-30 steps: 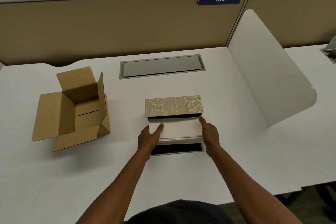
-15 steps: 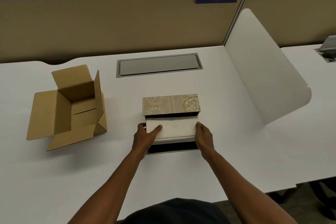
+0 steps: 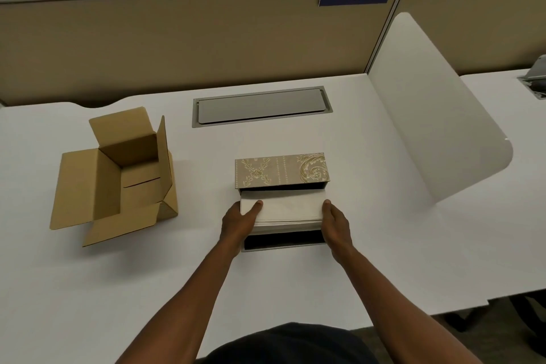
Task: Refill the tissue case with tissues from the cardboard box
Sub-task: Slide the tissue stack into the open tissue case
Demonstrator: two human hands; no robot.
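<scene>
Fingers (image 3: pixel 256 206) of the left hand (image 3: pixel 236 223) and the right hand (image 3: pixel 335 223) are clamping the two short ends of the tissue stack (image 3: pixel 282 211), thumbs lying over its top. The stack is running left to right, its long axis matching that of the open tissue case (image 3: pixel 285 241), and it is sitting directly over the case's dark opening, against the raised patterned lid (image 3: pixel 280 170). Both hands are equally near, one at each end. The coming move appears to be straight down, so the stack's ends are needing to line up with the case walls. The cardboard box (image 3: pixel 118 174) is lying open and looking empty, well apart on the counter (image 3: pixel 384 230) to the left.
</scene>
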